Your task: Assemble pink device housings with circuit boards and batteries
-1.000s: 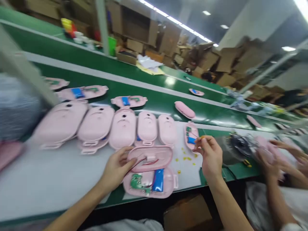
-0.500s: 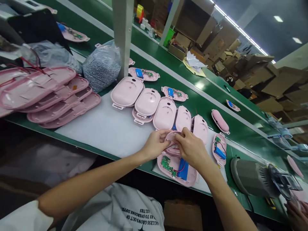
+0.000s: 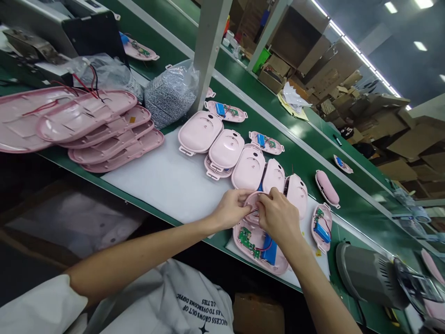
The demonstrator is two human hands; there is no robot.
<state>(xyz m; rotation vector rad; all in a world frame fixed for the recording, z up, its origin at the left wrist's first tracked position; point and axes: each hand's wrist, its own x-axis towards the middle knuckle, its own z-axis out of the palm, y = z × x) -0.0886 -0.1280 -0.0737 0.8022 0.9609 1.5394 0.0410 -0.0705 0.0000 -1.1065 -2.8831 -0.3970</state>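
My left hand (image 3: 231, 209) grips the left edge of a pink shell piece (image 3: 255, 199). On its right side, my right hand (image 3: 279, 215) has its fingers pinched at the piece, near thin wires. Just below, an open pink casing (image 3: 243, 248) holds a green circuit board (image 3: 246, 237) and a blue battery (image 3: 269, 250), partly behind my right wrist. Several closed pink casings (image 3: 248, 168) lie in a row beyond my hands. What the right fingertips pinch is too small to tell.
Stacked pink shells (image 3: 114, 153) and a bag of small metal parts (image 3: 170, 95) are at the left, by a metal post (image 3: 208, 51). To the right are another open casing (image 3: 321, 227) and a grey machine (image 3: 368, 273). Pink parts line the green conveyor (image 3: 295, 160).
The view has shifted, so the table and its items appear further right. Both hands stay at the pink shell piece, with only slight finger movement.
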